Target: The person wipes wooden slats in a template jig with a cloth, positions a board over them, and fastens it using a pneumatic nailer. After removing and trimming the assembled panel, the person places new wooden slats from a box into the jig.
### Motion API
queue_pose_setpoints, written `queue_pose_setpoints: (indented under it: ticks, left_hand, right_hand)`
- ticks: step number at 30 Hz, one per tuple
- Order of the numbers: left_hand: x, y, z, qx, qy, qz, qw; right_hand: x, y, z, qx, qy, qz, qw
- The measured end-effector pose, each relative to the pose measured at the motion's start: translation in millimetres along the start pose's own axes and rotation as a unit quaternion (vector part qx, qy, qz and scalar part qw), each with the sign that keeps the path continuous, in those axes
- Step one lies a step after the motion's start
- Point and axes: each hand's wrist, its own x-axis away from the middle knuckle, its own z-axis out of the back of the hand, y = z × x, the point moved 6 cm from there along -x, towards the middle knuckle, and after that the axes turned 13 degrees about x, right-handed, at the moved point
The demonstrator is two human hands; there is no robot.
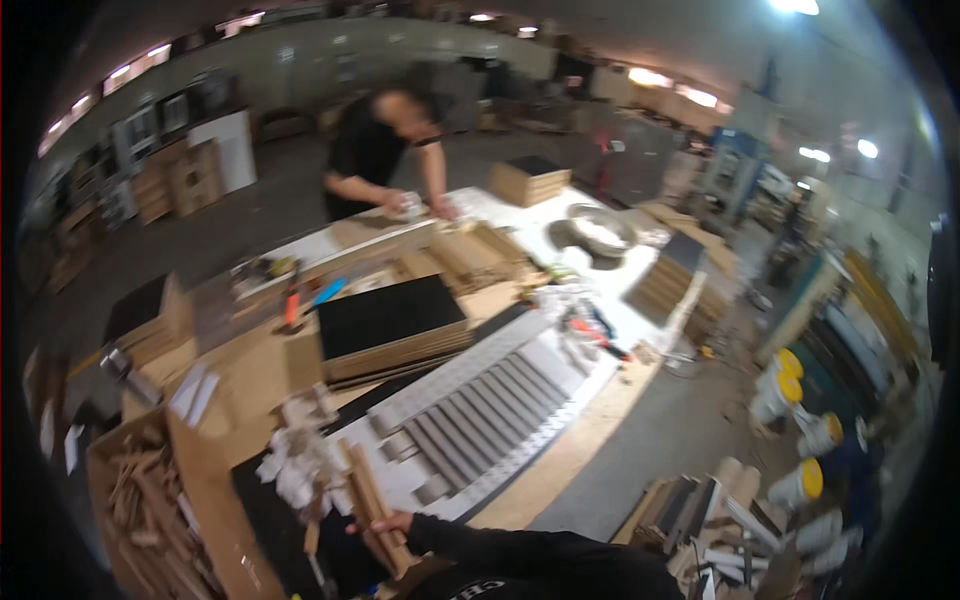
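My right hand (396, 523), at the end of a black sleeve, is closed around a few light-brown wooden strips (365, 490). The strips stand tilted at the near edge of the work table, their lower ends close to my body. Left of them shows a small patch (351, 527) that may be fingers of my left hand; the rest is hidden in dark shadow. Just beyond the strips lies a white sheet (470, 505) bearing a row of grey-brown slats (490, 415) and several short blocks. Crumpled white wrapping (297, 465) sits beside the strips.
A stack of black-topped boards (390, 325) lies mid-table, near an orange-handled tool (292, 302). A carton of wood offcuts (150, 500) stands at left. Across the table a person (385, 150) works with both hands. Yellow-lidded buckets (775, 390) and scrap wood (700, 520) are at right.
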Motion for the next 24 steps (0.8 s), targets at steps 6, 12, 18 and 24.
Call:
queue_pose_setpoints:
  ticks: [6,12,18,24]
  left_hand:
    - [-17,7,-21,-0.023,-0.001,0.007,1.0]
    - [-15,7,-28,-0.037,0.0,0.002,0.999]
    - [2,-5,-2,-0.048,0.039,-0.01,0.998]
    - [5,-21,31,-0.077,0.111,-0.019,0.991]
  right_hand:
    - [13,-26,-6,0.007,0.044,0.053,0.998]
    - [22,-31,-13,0.024,0.053,0.057,0.997]
    - [23,-19,10,0.106,0.082,0.066,0.989]
    - [33,-23,20,0.032,0.111,0.104,0.988]
